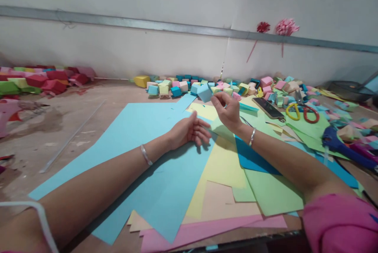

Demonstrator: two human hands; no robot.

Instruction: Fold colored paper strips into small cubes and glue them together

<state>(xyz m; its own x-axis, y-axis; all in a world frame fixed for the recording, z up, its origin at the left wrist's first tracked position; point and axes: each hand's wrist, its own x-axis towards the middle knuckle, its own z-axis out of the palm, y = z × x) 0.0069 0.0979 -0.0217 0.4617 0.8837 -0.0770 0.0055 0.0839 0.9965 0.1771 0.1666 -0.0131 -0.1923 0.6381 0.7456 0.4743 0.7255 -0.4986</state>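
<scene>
My left hand (195, 129) hangs just over a large light blue paper sheet (126, 139), palm sideways, its fingers spread and holding nothing. Thumb and fingertips of my right hand (227, 109) are pinched on a small light blue paper piece (204, 93), which is raised in front of the row of paper boxes. A light blue paper strip (186, 102) lies at the far end of the big sheet. Beneath my right wrist are yellow paper (226, 162), green paper (273, 190) and dark blue paper (254, 156).
Small colored paper boxes (183, 85) line the wall, with red ones (54, 82) at left. At right lie a phone (268, 108), scissors (301, 112) and a blue glue gun (348, 146). A pink glue gun (6, 115) and a clear stick (73, 137) are on the left.
</scene>
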